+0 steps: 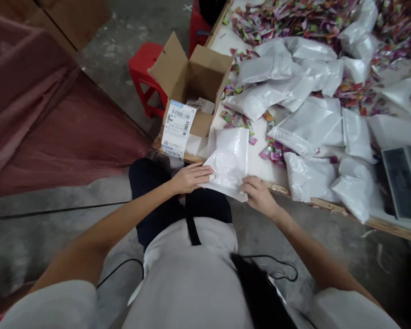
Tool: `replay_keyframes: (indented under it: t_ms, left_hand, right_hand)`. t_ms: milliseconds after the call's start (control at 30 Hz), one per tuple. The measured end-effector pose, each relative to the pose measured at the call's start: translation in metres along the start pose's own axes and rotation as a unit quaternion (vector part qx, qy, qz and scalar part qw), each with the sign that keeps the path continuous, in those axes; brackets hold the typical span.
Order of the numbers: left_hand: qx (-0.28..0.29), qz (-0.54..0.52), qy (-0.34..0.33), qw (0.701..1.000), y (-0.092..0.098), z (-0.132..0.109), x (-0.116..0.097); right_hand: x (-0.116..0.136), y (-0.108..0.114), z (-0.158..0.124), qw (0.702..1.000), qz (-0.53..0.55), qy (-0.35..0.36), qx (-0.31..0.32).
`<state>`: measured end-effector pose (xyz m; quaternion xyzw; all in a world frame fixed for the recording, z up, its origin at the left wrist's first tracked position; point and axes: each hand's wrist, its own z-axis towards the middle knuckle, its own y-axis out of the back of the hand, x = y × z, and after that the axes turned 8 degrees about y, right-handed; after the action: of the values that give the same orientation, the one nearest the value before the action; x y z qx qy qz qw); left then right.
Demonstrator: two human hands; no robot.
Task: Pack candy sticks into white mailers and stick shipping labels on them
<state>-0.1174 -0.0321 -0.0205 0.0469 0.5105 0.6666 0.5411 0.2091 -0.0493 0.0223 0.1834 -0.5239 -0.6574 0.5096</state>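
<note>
A white plastic mailer bag [229, 153] lies at the near edge of the table, its lower end sticking out past the edge. My left hand [192, 177] grips its lower left side, with the fingers extended together over the plastic and the thumb hidden. At the lower right corner, my right hand [258, 194] is closed, pinching the bag between curled fingers and thumb. What the bag contains is hidden.
Left of the bag stands an open cardboard box [205, 68] bearing a printed label sheet [178, 125]. Several filled white bags [310, 123] and heaps of small colourful packets [294, 20] cover the table. A grey device [404, 183] sits right; a red stool [147, 64] stands behind the box.
</note>
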Motion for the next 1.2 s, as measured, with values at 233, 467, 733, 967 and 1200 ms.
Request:
replay_keyframes:
  t_ms: [233,467,733,967,1200]
  left_hand:
    - [-0.115,-0.032,0.191,0.974,-0.002,0.012,-0.016]
    - [-0.112,0.014,0.49,0.864,0.007,0.063,-0.018]
    - [-0.108,-0.225,0.563,0.788,0.014,0.094,-0.01]
    - [-0.168,-0.191,0.445,0.859,-0.001,0.111,-0.042]
    - [-0.449,0.011,0.454,0.769,0.031,0.016,-0.022]
  right_hand:
    - [-0.012,-0.006,0.024,0.93,0.228,-0.267,-0.111]
    - [-0.055,-0.017,0.068,0.84,0.194,-0.501,-0.072]
    - [-0.044,-0.016,0.064,0.816,0.272,-0.485,-0.158]
    - [-0.039,0.005,0.015,0.872,0.086,-0.448,-0.178]
    - [-0.011,0.001,0.044,0.925,-0.165,-0.29,-0.183]
